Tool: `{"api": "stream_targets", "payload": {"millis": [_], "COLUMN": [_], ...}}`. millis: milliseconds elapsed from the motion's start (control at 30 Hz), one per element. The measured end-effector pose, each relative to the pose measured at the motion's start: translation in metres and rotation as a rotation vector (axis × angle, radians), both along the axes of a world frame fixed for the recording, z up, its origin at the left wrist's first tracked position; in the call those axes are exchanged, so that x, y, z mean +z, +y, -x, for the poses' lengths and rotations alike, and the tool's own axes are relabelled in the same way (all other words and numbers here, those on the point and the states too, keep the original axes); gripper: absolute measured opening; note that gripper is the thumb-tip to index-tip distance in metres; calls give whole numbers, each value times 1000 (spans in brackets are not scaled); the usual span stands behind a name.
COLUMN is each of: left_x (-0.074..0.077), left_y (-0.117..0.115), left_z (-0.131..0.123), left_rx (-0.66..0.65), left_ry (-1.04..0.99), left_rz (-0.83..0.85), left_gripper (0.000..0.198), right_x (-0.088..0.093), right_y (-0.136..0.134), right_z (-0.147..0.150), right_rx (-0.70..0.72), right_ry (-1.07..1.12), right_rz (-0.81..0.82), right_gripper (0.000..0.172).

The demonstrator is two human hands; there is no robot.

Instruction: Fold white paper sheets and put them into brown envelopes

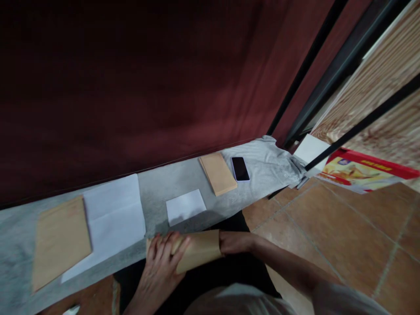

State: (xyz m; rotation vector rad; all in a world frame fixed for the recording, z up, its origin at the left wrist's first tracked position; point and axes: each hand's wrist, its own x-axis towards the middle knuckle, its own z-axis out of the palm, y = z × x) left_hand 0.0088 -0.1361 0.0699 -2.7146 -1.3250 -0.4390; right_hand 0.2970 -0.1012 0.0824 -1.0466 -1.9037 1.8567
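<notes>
A brown paper envelope point(201, 247) lies across my lap at the bench's front edge, its mouth to the right. My left hand point(163, 258) grips its left end, fingers bent over the paper. My right hand point(231, 242) reaches inside through the mouth; only the wrist shows and the fingers are hidden by the paper. Just beyond the envelope is a folded white paper point(186, 207) on the bench. Farther back, several brown envelopes point(218, 173) are stacked beside a dark-screened phone point(240, 169).
The narrow grey bench point(157, 188) runs along a dark red wall panel point(147, 109). At left, a large brown envelope point(62, 240) overlaps creased white sheets point(116, 218). Black metal bars point(302, 74) and a red-and-yellow box point(364, 170) stand at right, above the tiled floor point(328, 223).
</notes>
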Motion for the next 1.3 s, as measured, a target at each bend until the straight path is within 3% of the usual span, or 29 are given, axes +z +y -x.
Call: {"api": "stream_targets", "payload": {"millis": [67, 133, 200, 233, 333, 500, 700, 967, 1133, 1200, 1300], "left_x": [-1, -5, -10, -11, -13, -18, -27, -33, -34, -34, -34], "left_y": [0, -2, -6, -8, -16, -25, -26, -24, -23, -21, -17], "left_z": [17, 33, 43, 46, 47, 49, 57, 61, 62, 60, 56], "left_rx": [94, 252, 425, 497, 638, 678, 694, 694, 685, 679, 670], "left_ry": [35, 36, 17, 6, -37, -72, -62, -81, -93, -97, -93], "left_rz": [-42, -77, -76, -67, -62, -66, -28, -23, -2, 0, -5], "left_gripper": [78, 81, 86, 89, 91, 91, 92, 94, 97, 99, 100], "right_x": [-2, -4, -7, -9, -18, -37, -52, -59, -32, -20, -9], "right_y": [12, 29, 46, 55, 77, 93, 100, 101, 95, 88, 76], "right_z": [-6, -3, 9, 18, 50, 84, 85, 64, 38, 33, 33], "right_rx": [-43, -236, -458, -513, -568, -623, -683, -862, -929, -902, -846], "right_ry": [49, -12, -243, -412, -562, -854, -848, -335, -88, 159, 298], "right_rz": [24, -66, -263, -365, -409, -473, -458, -428, -424, -361, -287], "right_gripper": [26, 30, 29, 28, 39, 47, 35, 11, 17, 28, 31]}}
